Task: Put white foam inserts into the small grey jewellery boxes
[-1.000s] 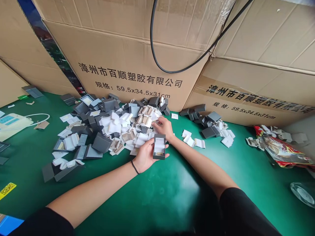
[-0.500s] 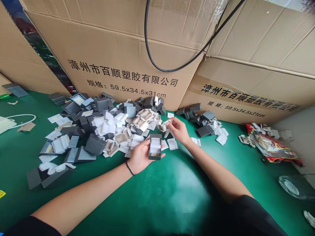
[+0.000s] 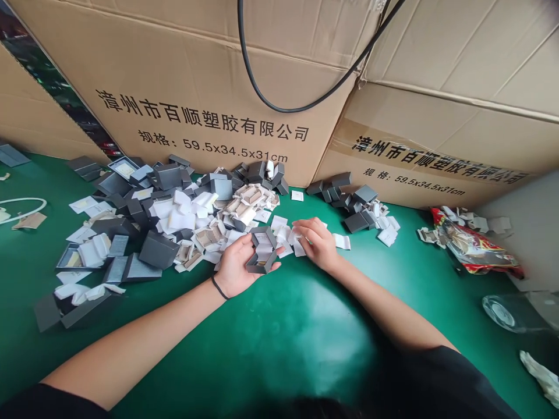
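A small dark grey hinged box (image 3: 264,250) with a white lining rests in my left hand (image 3: 238,259), its lid tipped back and the inside facing up. The fingers of that hand are wrapped round its side and underside. To the right, my right hand (image 3: 318,241) is low over some white paper slips (image 3: 283,237), fingers bent and drawn together. Its fingertips are at a pale slip, and what they pinch, if anything, is hidden. Left of the hands spreads a heap of dark grey boxes (image 3: 159,250), white papers and beige folded card inserts (image 3: 247,203).
Large cardboard cartons (image 3: 209,70) wall off the back of the green table (image 3: 262,349), with a black cable (image 3: 283,109) hanging before them. A smaller box pile (image 3: 360,209) lies behind my right hand. Rightward are a red plastic packet (image 3: 476,247) and a clear round container (image 3: 502,311).
The crumpled pale piece at my right fingertips is no longer visible there, and that hand is lower over the slips. The box in my left hand has tilted. The view has shifted slightly.
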Available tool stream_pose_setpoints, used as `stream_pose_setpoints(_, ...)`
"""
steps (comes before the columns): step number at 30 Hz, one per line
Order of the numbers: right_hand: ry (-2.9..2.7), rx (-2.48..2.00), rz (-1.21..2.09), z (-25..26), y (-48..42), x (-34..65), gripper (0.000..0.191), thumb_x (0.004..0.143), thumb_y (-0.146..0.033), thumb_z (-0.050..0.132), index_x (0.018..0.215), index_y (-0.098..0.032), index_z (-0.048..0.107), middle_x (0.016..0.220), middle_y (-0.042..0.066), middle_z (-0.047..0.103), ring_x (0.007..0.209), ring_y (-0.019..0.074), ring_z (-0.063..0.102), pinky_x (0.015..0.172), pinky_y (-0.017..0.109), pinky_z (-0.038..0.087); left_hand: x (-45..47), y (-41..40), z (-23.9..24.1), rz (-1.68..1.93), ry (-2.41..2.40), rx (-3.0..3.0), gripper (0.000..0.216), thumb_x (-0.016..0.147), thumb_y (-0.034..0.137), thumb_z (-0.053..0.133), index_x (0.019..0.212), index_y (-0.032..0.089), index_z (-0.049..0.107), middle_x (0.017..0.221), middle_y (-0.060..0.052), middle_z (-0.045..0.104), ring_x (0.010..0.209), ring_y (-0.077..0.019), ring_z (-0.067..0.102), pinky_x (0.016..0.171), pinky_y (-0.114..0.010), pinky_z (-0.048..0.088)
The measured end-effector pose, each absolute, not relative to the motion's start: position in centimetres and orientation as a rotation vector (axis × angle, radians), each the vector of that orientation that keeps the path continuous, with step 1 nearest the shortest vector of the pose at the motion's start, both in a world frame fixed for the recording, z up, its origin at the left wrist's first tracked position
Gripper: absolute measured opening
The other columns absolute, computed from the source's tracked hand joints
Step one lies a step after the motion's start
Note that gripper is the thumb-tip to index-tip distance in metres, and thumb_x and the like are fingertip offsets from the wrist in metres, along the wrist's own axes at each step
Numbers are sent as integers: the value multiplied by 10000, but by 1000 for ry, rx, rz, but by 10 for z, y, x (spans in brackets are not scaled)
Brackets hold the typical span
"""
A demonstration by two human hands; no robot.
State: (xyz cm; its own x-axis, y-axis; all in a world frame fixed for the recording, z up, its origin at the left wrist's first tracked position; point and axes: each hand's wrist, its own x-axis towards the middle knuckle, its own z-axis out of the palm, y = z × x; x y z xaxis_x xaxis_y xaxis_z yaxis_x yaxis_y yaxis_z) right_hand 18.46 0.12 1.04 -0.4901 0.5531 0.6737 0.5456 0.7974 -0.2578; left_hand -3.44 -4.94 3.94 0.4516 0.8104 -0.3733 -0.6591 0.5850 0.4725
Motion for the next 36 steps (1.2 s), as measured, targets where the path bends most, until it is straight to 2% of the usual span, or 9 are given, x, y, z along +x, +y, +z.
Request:
stream_pose_setpoints(3,-2161,-822,86,7,-3,178,240,924,-237,354,1008,-233,579,1076,105,628,943,220,578,789,418,499,-36,-50,37,895,597,295,360,873,356,418,1101,133,586,1035,-146,650,987,-276,622,633,-336,533)
stream_pose_setpoints(8,-2050,-877,154,9,-10,175,197,905,-242,398,952,-228,589,987,93,648,860,198,615,734,385,522,-37,-52,37,890,616,268,329,857,334,436,1098,172,591,966,-107,649,901,-246,630,534,-287,503)
stream_pose_setpoints(15,-1970,-829,141,13,-15,175,160,879,-185,437,898,-228,590,979,84,650,913,193,638,766,376,539,-38,-52,39,866,600,289,416,858,313,446,1238,182,551,830,-88,641,813,-202,617,508,-252,474)
stream_pose_setpoints(23,-1992,-917,288,13,-20,168,409,748,-40,335,1043,-217,558,1177,87,584,1077,186,567,828,368,534,-39,-53,43,946,544,282,479,833,319,446,1282,165,514,902,-86,644,860,-202,602,483,-239,461)
stream_pose_setpoints(28,-2040,-943,382,16,-20,168,247,809,-186,454,1049,-206,513,1229,112,560,1076,200,559,813,370,541,-36,-55,42,964,597,274,493,838,342,430,1288,155,506,911,-97,643,823,-200,598,481,-250,462)
stream_pose_setpoints(31,-2034,-958,426,13,-18,170,217,836,-299,523,1033,-207,504,1215,115,570,1048,197,574,796,357,547,-35,-56,40,957,596,291,504,848,360,406,1294,147,499,894,-110,638,759,-194,592,488,-264,467)
stream_pose_setpoints(36,-2068,-989,408,6,-15,172,166,865,-321,515,994,-217,516,1215,105,568,934,187,602,706,337,548,-35,-56,37,943,579,312,521,853,364,399,1322,148,468,887,-115,633,771,-201,594,498,-266,469)
